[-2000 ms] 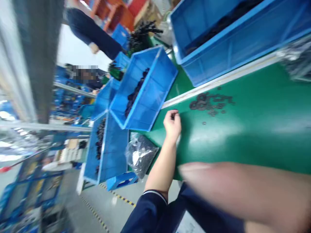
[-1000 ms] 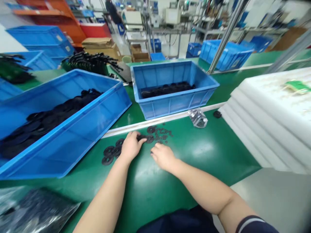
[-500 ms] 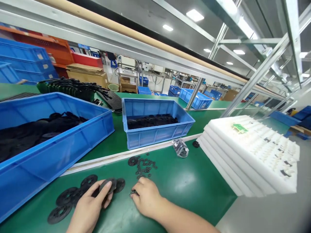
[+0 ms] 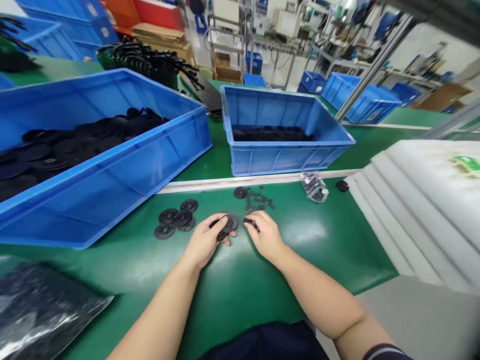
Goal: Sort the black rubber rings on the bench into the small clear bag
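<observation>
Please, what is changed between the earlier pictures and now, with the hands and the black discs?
The left hand moved right, away from the group of black discs, holding a black disc. The right hand came close beside it, with a small black piece at its fingers. The blue crate on the bench stayed as it was.

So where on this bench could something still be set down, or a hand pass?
Bare green mat lies between the right hand and the white foam stack, and another patch lies between the lower-left plastic bag and the left hand. It is crowded where the black discs and small black parts sit, by the hands.
</observation>
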